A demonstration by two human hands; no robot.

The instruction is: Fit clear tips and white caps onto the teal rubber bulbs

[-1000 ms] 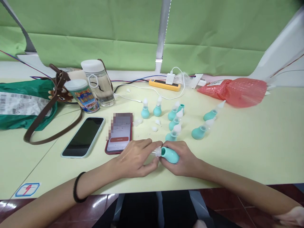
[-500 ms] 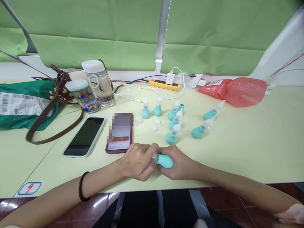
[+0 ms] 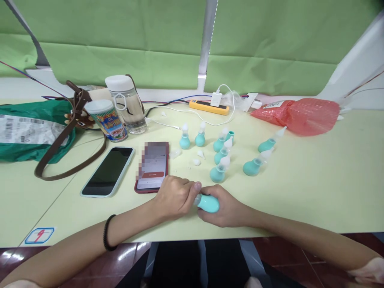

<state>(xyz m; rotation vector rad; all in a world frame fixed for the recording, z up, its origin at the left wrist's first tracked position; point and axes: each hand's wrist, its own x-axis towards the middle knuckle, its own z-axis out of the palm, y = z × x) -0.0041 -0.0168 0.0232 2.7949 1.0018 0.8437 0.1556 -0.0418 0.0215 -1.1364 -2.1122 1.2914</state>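
Observation:
Near the table's front edge, my right hand (image 3: 223,206) is wrapped round the teal bulb of a nasal aspirator (image 3: 209,203), which lies on its side and points left. My left hand (image 3: 175,198) is closed round the aspirator's clear nozzle end, and its fingers hide most of the tip. Beyond my hands stand several like aspirators with teal bulbs and whitish tips, among them a near one (image 3: 217,174) and a back one (image 3: 200,139). Two more aspirators lean at the right, the nearer one (image 3: 252,168) and the farther one (image 3: 267,145). Small white tip pieces (image 3: 197,162) lie between them and the phones.
A red-cased phone (image 3: 151,186) and a pale-cased phone (image 3: 108,172) lie at left. Behind them stand a patterned cup (image 3: 111,126) and a water bottle (image 3: 132,112). A green parcel (image 3: 60,154), yellow power strip (image 3: 207,107) and red plastic bag (image 3: 312,116) line the back.
My left hand has rolled over slightly, its thumb now lying along the top near the nozzle. The right hand keeps its hold on the bulb. The view has shifted a little.

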